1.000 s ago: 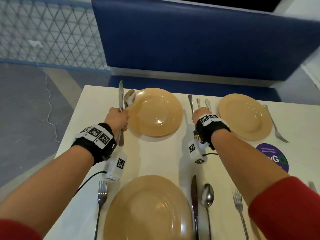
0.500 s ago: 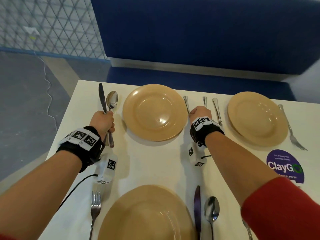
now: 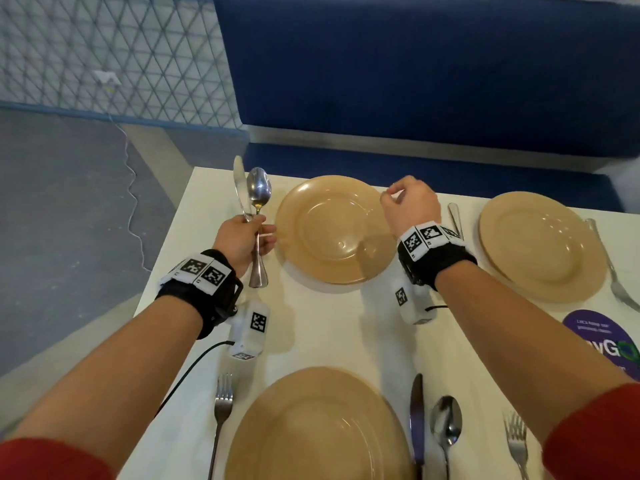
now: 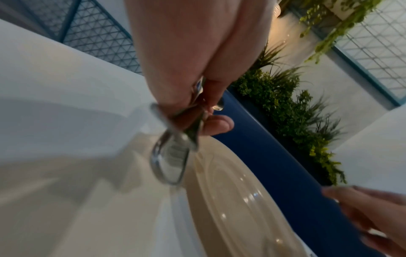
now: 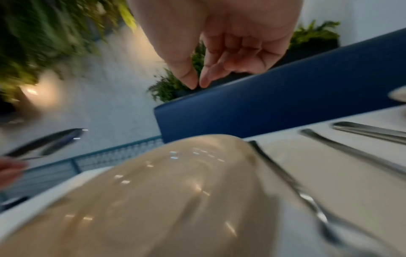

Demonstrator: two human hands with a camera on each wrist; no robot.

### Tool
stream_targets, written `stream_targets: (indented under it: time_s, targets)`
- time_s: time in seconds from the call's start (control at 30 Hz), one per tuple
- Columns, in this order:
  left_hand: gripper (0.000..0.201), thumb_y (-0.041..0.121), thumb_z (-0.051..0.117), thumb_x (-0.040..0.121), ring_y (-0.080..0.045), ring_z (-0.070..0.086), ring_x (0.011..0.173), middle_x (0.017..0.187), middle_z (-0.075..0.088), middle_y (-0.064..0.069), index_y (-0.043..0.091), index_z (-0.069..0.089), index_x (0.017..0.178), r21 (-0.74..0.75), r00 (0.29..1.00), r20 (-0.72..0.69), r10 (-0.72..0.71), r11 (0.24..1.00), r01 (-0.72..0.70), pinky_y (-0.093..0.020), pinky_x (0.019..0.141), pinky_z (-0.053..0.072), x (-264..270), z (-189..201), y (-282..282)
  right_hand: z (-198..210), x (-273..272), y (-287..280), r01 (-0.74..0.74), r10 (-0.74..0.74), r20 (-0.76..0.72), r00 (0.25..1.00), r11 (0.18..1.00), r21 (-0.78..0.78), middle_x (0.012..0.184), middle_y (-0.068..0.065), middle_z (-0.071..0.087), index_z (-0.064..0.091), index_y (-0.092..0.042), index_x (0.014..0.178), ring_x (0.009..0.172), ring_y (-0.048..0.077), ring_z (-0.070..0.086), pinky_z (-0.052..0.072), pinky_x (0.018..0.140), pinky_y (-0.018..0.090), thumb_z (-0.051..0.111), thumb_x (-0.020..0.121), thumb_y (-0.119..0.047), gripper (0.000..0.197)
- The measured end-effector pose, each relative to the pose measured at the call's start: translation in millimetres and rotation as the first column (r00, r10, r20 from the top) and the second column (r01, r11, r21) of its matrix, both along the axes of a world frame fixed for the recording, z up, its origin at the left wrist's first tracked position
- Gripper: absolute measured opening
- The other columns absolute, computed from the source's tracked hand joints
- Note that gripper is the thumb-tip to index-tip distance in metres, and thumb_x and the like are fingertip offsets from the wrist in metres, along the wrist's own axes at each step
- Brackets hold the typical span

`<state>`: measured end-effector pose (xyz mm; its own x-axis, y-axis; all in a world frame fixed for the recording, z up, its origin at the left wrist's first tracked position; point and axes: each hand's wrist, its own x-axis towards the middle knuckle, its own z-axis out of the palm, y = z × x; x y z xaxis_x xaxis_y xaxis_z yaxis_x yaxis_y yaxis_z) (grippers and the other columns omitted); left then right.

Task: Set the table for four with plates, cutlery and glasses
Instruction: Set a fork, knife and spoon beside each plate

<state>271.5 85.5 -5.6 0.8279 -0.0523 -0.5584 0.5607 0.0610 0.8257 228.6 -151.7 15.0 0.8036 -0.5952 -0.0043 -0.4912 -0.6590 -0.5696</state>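
While the left hand (image 3: 242,237) was raised beside the far-left plate (image 3: 334,230), its fingers (image 4: 216,124) were curled round a knife (image 3: 239,187) and spoon (image 3: 258,202). The right hand (image 3: 410,202) was held above that plate's right rim, nothing gripped, thumb and forefinger nearly touching. A fork (image 5: 285,177) lay on the surface (image 3: 329,327) just beside the plate; two further cutlery handles (image 5: 362,132) lay near.

Both forearms are bare below red sleeves (image 3: 595,441) pushed up near the elbows. Each wrist wears a black band (image 3: 437,263) topped with white blocks printed with black square-patterned markers. A white camera unit (image 3: 250,329) hangs under each band, marked the same way; a thin black cable (image 3: 187,374) leaves the left unit, seemingly one from the right too.
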Motion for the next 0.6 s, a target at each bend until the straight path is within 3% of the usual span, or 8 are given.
stream_targets:
  time_s: [0.1,0.17,0.23,0.33,0.4,0.47,0.53,0.6]
  targets:
    - [0.014,0.01,0.051,0.097,-0.018,0.054,0.062,0.08,0.049,-0.007,0.006,0.056,0.085,-0.08,0.999,0.001,0.052,0.995,-0.052,-0.02,0.055,0.057,-3,7,0,17,8,51,-0.28,0.287,-0.046,0.957,0.953,0.112,0.088,-0.001,0.063,0.064,-0.018,0.091,0.079,0.013,0.053,0.038,0.069,0.024,0.055,0.09,-0.033,0.017]
    - [0.013,0.008,0.054,0.095,-0.019,0.056,0.065,0.078,0.045,-0.006,0.003,0.059,0.085,-0.139,0.998,-0.008,0.066,0.988,-0.066,-0.025,0.065,0.059,-6,12,0,20,6,87,-0.451,0.478,-0.123,0.87,0.871,0.195,0.082,0.001,0.063,0.067,-0.015,0.089,0.075,0.014,0.055,0.041,0.068,0.024,0.059,0.088,-0.037,0.024]
    - [0.013,0.009,0.056,0.094,-0.021,0.058,0.066,0.071,0.048,-0.006,0.002,0.06,0.084,-0.176,0.998,-0.015,0.061,0.982,-0.063,-0.027,0.065,0.058,-9,13,1,19,2,117,-0.52,0.578,-0.178,0.797,0.805,0.286,0.077,0.004,0.063,0.068,-0.011,0.088,0.07,0.014,0.056,0.043,0.063,0.026,0.064,0.083,-0.043,0.032]
    - [0.011,0.01,0.058,0.093,-0.013,0.058,0.05,0.065,0.047,-0.005,0.003,0.061,0.085,-0.166,0.996,-0.026,0.084,0.982,-0.087,-0.026,0.058,0.054,-15,16,3,12,-1,138,-0.503,0.594,-0.227,0.772,0.789,0.354,0.073,0.004,0.06,0.068,-0.007,0.089,0.066,0.014,0.055,0.047,0.066,0.027,0.068,0.081,-0.038,0.032]
    - [0.013,0.012,0.059,0.092,-0.017,0.057,0.058,0.069,0.047,-0.005,0.005,0.063,0.083,-0.154,0.995,-0.027,0.097,0.983,-0.1,-0.034,0.068,0.053,-18,16,5,9,-1,144,-0.454,0.576,-0.231,0.784,0.787,0.419,0.07,0.005,0.065,0.068,-0.007,0.082,0.067,0.018,0.062,0.052,0.073,0.029,0.067,0.082,-0.033,0.026]
    - [0.015,0.015,0.059,0.093,-0.02,0.053,0.066,0.071,0.048,-0.005,0.008,0.063,0.08,-0.139,0.995,-0.029,0.096,0.985,-0.099,-0.035,0.069,0.052,-21,18,7,8,-1,148,-0.434,0.572,-0.24,0.784,0.783,0.446,0.076,0.01,0.071,0.068,-0.004,0.084,0.074,0.023,0.07,0.057,0.078,0.032,0.065,0.085,-0.028,0.024]
    - [0.015,0.018,0.059,0.093,-0.022,0.055,0.066,0.069,0.049,-0.005,0.009,0.063,0.082,-0.125,0.996,-0.014,0.094,0.988,-0.095,-0.03,0.057,0.052,-22,19,10,9,-1,150,-0.437,0.575,-0.225,0.787,0.776,0.454,0.076,0.01,0.071,0.069,-0.004,0.084,0.074,0.023,0.07,0.057,0.076,0.032,0.064,0.087,-0.025,0.022]
    - [0.015,0.021,0.061,0.091,-0.025,0.058,0.071,0.069,0.051,-0.006,0.008,0.065,0.084,-0.071,0.998,0.027,0.056,0.996,-0.054,-0.03,0.05,0.051,-21,19,14,9,-3,151,-0.421,0.558,-0.185,0.809,0.77,0.479,0.066,0.004,0.066,0.068,-0.007,0.078,0.061,0.016,0.065,0.054,0.066,0.025,0.065,0.087,-0.023,0.018]
